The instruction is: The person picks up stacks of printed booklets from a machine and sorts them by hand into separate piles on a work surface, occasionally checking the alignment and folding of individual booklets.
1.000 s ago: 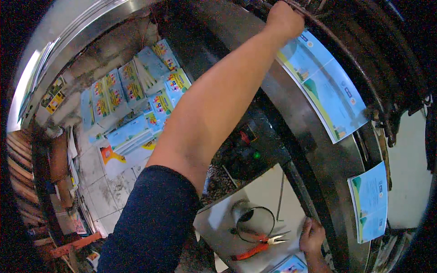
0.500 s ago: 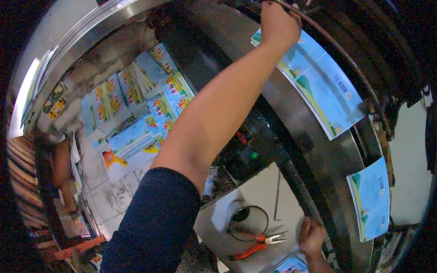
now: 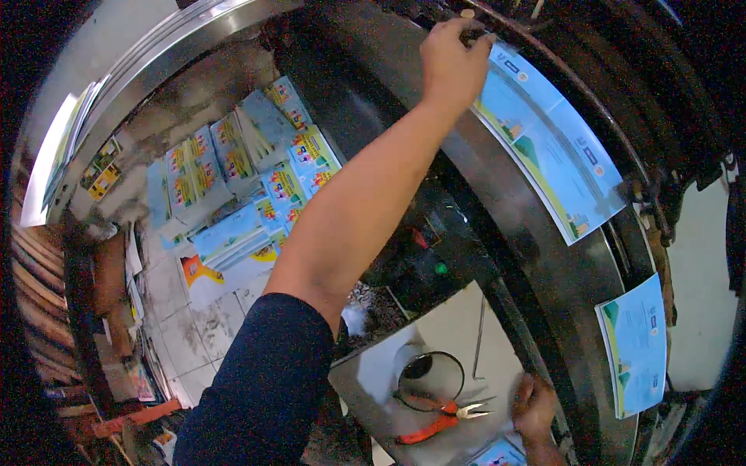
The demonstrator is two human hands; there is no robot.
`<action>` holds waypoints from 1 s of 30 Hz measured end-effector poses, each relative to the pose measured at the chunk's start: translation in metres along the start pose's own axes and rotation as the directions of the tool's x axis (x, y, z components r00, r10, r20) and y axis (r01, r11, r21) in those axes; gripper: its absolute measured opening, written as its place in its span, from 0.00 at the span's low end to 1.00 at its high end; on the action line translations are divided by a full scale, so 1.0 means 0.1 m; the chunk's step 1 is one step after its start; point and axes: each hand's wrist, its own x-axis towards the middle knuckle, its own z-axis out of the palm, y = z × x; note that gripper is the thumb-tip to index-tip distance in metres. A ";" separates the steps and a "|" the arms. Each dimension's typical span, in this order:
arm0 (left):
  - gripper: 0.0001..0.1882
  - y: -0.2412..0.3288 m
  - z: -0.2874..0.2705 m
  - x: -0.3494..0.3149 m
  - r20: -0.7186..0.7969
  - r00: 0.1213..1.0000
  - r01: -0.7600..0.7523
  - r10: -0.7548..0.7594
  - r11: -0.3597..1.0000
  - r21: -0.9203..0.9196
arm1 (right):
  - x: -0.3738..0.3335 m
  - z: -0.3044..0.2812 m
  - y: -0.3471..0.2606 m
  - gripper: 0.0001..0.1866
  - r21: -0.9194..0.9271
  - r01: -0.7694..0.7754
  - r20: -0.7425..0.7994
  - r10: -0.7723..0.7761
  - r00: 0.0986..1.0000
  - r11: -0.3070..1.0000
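Note:
My left hand (image 3: 453,66) reaches to the far top, thumb and forefinger apart with a dark gap between them. It is at the upper end of a blue printed booklet (image 3: 556,147) lying over the dark metal machine rail (image 3: 513,198). I see nothing held in it. At the lower right, my right hand (image 3: 536,408) has its fingers curled at the edge of a pale board (image 3: 497,342). Anything inside those fingers is hidden. Beside it lies part of another blue booklet (image 3: 497,454). A second booklet (image 3: 636,346) lies farther right along the rail.
Red-handled pliers (image 3: 432,423), a dark ring-shaped thing (image 3: 462,373) and a thin bent metal rod (image 3: 479,330) lie on the board. Several stacks of colourful booklets (image 3: 190,175) lie on the tiled floor (image 3: 183,346) to the left. A green button (image 3: 441,268) shows on the machine.
My left hand has drawn back slightly to the left and down, baring the upper end of the booklet; its thumb and forefinger now show apart. My right hand stays by the board's edge.

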 end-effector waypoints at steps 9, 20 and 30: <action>0.17 -0.15 -0.45 -0.16 0.208 0.972 0.080 -0.109 0.987 0.141 | -0.07 0.13 0.23 0.17 -0.079 -0.021 -0.031 0.018 0.999 0.997; 0.17 0.10 -0.33 -0.16 0.378 0.891 0.421 -0.250 0.768 -0.483 | -0.07 0.08 0.16 0.18 -0.088 0.018 -0.040 -0.022 0.999 0.996; 0.14 1.15 -1.73 -0.90 0.337 0.887 0.421 -0.314 0.850 -0.315 | -0.11 0.11 0.26 0.18 -0.032 -0.029 -0.086 0.026 0.996 0.999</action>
